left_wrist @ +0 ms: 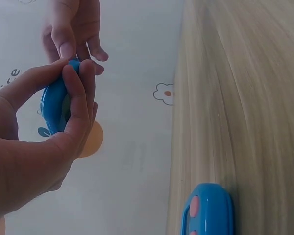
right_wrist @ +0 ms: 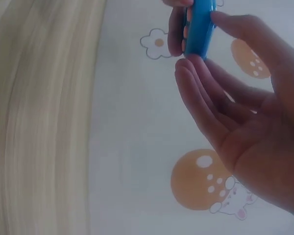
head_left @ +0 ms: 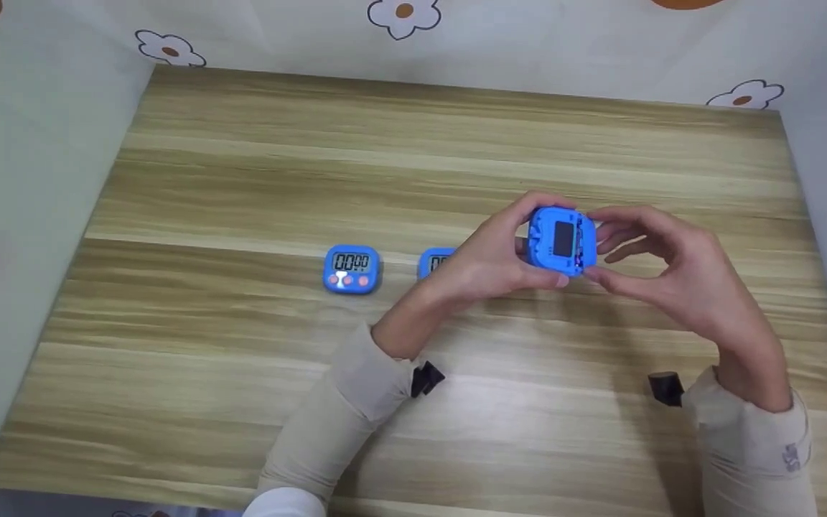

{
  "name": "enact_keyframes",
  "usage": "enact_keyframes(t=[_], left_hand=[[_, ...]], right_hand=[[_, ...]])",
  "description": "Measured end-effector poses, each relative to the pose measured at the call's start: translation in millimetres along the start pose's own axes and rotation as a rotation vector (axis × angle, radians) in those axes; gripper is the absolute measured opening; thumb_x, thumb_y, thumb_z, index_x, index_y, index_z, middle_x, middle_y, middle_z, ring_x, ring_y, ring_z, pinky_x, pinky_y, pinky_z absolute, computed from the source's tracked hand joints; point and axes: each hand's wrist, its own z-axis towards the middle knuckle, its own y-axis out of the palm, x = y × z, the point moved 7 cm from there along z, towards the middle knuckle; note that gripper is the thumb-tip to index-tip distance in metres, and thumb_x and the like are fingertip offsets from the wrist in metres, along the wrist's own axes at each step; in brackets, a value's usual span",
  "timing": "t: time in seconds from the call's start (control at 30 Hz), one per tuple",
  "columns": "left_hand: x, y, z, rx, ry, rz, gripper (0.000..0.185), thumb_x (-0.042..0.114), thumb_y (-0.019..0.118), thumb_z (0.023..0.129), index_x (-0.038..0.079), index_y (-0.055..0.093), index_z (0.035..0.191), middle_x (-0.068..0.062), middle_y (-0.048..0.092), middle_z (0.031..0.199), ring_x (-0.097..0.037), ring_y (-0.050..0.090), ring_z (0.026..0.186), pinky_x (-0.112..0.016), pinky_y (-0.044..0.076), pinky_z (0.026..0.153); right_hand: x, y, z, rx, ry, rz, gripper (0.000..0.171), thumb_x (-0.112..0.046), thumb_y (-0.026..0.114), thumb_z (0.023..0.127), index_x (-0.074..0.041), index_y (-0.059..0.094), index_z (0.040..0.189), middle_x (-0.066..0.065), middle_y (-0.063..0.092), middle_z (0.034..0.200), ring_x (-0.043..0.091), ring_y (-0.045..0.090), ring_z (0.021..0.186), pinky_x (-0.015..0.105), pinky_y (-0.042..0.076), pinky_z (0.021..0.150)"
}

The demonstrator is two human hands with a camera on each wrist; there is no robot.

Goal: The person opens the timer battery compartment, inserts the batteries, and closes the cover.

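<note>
My left hand (head_left: 489, 255) grips a blue digital timer (head_left: 545, 248), held above the table with its back toward the head camera. Its battery slot (head_left: 580, 244) is uncovered along the right side, with a battery partly visible inside. My right hand (head_left: 679, 269) is at that side, thumb touching the timer's edge and fingers loosely extended. In the right wrist view the timer (right_wrist: 201, 29) is edge-on, near the right thumb and fingertips. Fingers of my left hand wrap both faces of the timer (left_wrist: 56, 100) in the left wrist view.
Another blue timer (head_left: 352, 269) lies face up on the wooden table (head_left: 241, 179), reading zeros. A further timer (head_left: 433, 261) is partly hidden behind my left forearm. Black pieces (head_left: 426, 379) stick out at both cuffs. A white flower-patterned backdrop (head_left: 528, 43) borders the table.
</note>
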Motion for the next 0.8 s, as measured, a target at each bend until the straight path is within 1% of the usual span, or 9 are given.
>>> enact_keyframes(t=[0.1, 0.23, 0.33, 0.47, 0.57, 0.67, 0.7, 0.8], left_hand=[[-0.3, -0.1, 0.2, 0.003, 0.000, -0.003, 0.077, 0.001, 0.081, 0.073, 0.015, 0.043, 0.138, -0.007, 0.049, 0.132, -0.022, 0.063, 0.100, -0.029, 0.057, 0.082], [-0.7, -0.2, 0.1, 0.012, -0.008, -0.015, 0.077, 0.001, 0.082, 0.073, 0.016, 0.044, 0.138, -0.007, 0.050, 0.130, -0.022, 0.063, 0.099, -0.030, 0.058, 0.080], [-0.5, -0.2, -0.2, 0.023, -0.015, -0.040, 0.077, 0.000, 0.082, 0.072, 0.016, 0.045, 0.137, -0.007, 0.051, 0.129, -0.023, 0.064, 0.098, -0.031, 0.058, 0.079], [0.2, -1.3, 0.5, 0.036, -0.010, -0.083, 0.076, -0.004, 0.081, 0.071, 0.015, 0.046, 0.136, -0.007, 0.052, 0.127, -0.023, 0.066, 0.096, -0.032, 0.058, 0.078], [1.0, -2.0, 1.3, 0.038, 0.000, -0.118, 0.075, -0.005, 0.080, 0.072, 0.014, 0.046, 0.136, -0.006, 0.052, 0.127, -0.022, 0.066, 0.095, -0.032, 0.058, 0.078], [2.3, -2.5, 1.3, 0.035, 0.013, -0.149, 0.076, -0.006, 0.079, 0.072, 0.013, 0.046, 0.137, -0.005, 0.050, 0.130, -0.023, 0.066, 0.096, -0.033, 0.058, 0.078], [2.8, -2.8, 1.1, 0.037, 0.017, -0.154, 0.076, -0.005, 0.079, 0.072, 0.013, 0.046, 0.138, -0.006, 0.050, 0.130, -0.023, 0.066, 0.096, -0.033, 0.058, 0.079], [4.2, -3.8, 0.5, 0.040, 0.024, -0.168, 0.076, -0.005, 0.079, 0.072, 0.012, 0.046, 0.138, -0.006, 0.050, 0.130, -0.023, 0.066, 0.096, -0.033, 0.058, 0.079]], right_hand=[[2.6, 0.1, -0.1, -0.008, 0.046, 0.078, 0.061, -0.002, 0.082, 0.072, -0.011, 0.060, 0.128, 0.007, 0.066, 0.103, 0.016, 0.064, 0.089, 0.012, 0.051, 0.082], [6.4, 0.2, 0.0, -0.003, 0.095, 0.131, 0.059, -0.001, 0.082, 0.073, -0.009, 0.061, 0.127, 0.010, 0.066, 0.101, 0.018, 0.064, 0.086, 0.013, 0.052, 0.082], [9.1, 0.8, 0.8, 0.024, 0.102, 0.174, 0.058, 0.001, 0.081, 0.072, -0.005, 0.062, 0.126, 0.012, 0.067, 0.099, 0.018, 0.065, 0.084, 0.015, 0.053, 0.081], [10.7, 1.3, 3.4, 0.078, 0.087, 0.269, 0.055, 0.007, 0.080, 0.071, 0.001, 0.063, 0.122, 0.014, 0.068, 0.095, 0.018, 0.066, 0.082, 0.017, 0.055, 0.079], [12.6, 1.4, 5.3, 0.120, 0.093, 0.388, 0.053, 0.013, 0.078, 0.069, 0.004, 0.064, 0.119, 0.015, 0.067, 0.092, 0.021, 0.065, 0.081, 0.021, 0.056, 0.079], [14.6, 2.1, 6.6, 0.141, 0.098, 0.512, 0.052, 0.017, 0.076, 0.069, 0.007, 0.064, 0.118, 0.015, 0.067, 0.090, 0.022, 0.065, 0.081, 0.024, 0.056, 0.079], [15.0, 2.6, 6.9, 0.138, 0.090, 0.558, 0.052, 0.018, 0.075, 0.069, 0.009, 0.063, 0.119, 0.015, 0.066, 0.091, 0.023, 0.064, 0.081, 0.024, 0.056, 0.079], [16.0, 3.9, 7.1, 0.113, 0.084, 0.636, 0.051, 0.018, 0.072, 0.073, 0.012, 0.059, 0.122, 0.013, 0.066, 0.094, 0.021, 0.065, 0.084, 0.023, 0.056, 0.080]])
